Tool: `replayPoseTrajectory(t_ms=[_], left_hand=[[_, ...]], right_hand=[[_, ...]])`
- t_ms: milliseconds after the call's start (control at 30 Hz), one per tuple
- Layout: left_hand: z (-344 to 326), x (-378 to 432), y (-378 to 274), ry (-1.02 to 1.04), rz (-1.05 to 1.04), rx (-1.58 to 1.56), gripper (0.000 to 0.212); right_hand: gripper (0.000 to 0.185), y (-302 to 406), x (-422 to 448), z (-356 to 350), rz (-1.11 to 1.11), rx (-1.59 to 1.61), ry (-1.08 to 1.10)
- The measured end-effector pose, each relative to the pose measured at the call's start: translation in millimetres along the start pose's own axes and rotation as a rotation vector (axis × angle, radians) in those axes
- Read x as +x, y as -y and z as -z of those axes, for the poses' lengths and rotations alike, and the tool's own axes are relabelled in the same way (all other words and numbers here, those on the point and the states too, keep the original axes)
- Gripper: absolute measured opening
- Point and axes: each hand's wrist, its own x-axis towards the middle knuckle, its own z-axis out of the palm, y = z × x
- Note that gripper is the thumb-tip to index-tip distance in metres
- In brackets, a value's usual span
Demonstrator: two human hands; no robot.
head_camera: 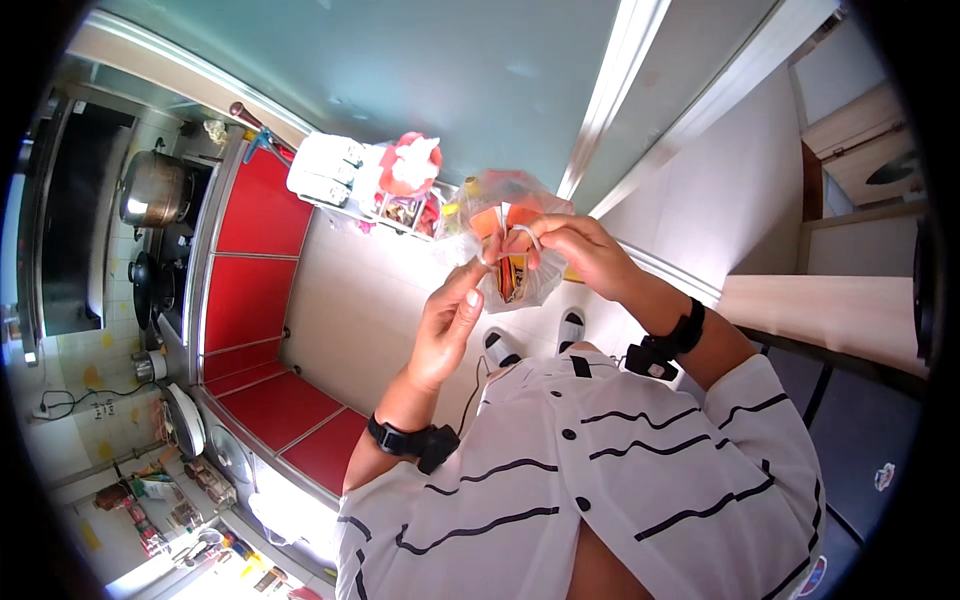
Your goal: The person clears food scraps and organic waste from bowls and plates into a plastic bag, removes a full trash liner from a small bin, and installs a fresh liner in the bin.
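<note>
A thin, see-through plastic bag hangs in front of me, with orange and yellow packets showing inside it. My left hand pinches a twisted white handle of the bag between its fingertips. From the other side, my right hand grips a looped white handle at the bag's top. The fingertips of both hands are close together over the bag's mouth, and the exact crossing of the handles is partly hidden by them. A bottle with a yellow cap stands just behind the bag.
A rack with a white egg-type tray and a red bag stands by the glass panel. Red cabinets run along the left, under a counter with a large pot. A grey refrigerator-like unit is at right.
</note>
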Motion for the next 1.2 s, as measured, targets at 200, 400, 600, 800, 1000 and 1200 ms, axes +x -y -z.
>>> replayPoseTrajectory(t_ms=[200,400,600,800,1000,1200], left_hand=[[-14.5,18.2,-34.6,-0.122,-0.166,0.235,0.051],[-20.0,12.7,-43.7,-0.154,-0.023,0.191,0.035],[-15.3,3.1,-48.2,-0.001,0.108,0.119,0.027],[-13.0,-10.3,-80.0,-0.171,0.055,-0.072,0.020],[-6.2,-8.2,-116.1,-0.007,-0.020,-0.321,0.023],[5.9,6.5,-159.2,-0.080,-0.164,-0.024,0.012]], right_hand=[[0.018,36.2,11.0,-2.3,0.070,-0.150,0.036],[0.018,60.0,12.5,9.1,-0.204,0.034,0.317],[0.021,86.9,14.2,4.4,-0.331,-0.153,0.486],[0.023,134.2,9.7,-29.8,-0.320,-0.407,0.528],[0.022,174.7,-2.0,-45.9,-0.254,-0.355,0.453],[0.019,225.2,4.9,-67.2,-0.245,-0.472,0.377]])
